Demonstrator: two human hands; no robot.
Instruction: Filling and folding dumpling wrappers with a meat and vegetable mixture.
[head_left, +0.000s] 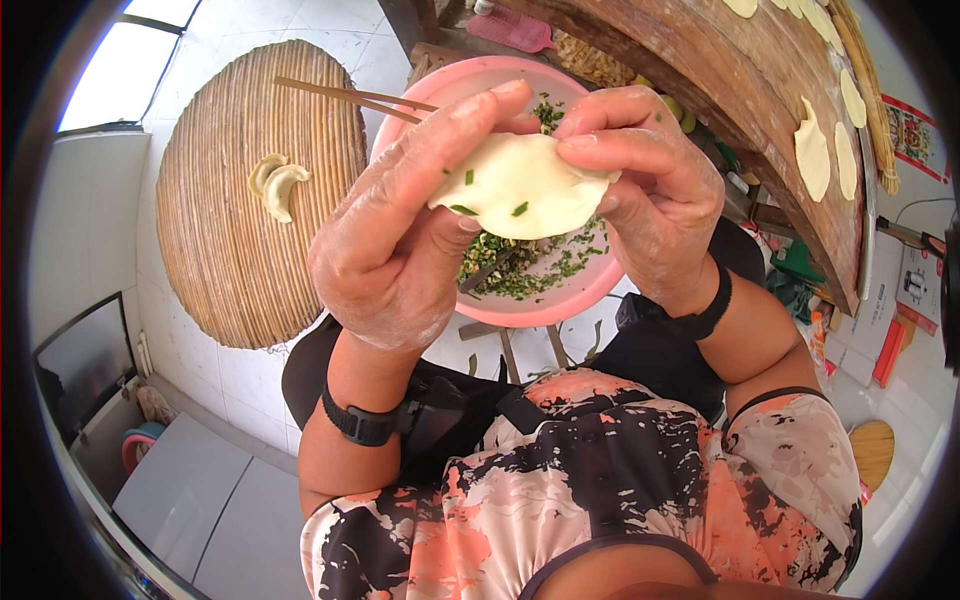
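Observation:
A folded dumpling (525, 184) of pale dough, with bits of chopped green stuck to it, is held up between both hands. My left hand (397, 217) pinches its left end between thumb and fingers. My right hand (652, 180) grips the right end, where the edge looks pressed together. Flour whitens both hands. Below them is a pink plastic basin (551, 313) with chopped green filling (517, 274), partly hidden by the hands. A dark utensil (487, 271) lies in the filling. Wooden chopsticks (337, 92) stick out past the basin's left rim.
At left, a round reed mat (217, 195) bears two shaped dumplings (279, 191). Several dough wrappers (812, 154) lie on the floured wooden board (750, 82) at upper right. A pink plastic item (510, 30) is behind the basin. Boxes (916, 289) stand at far right.

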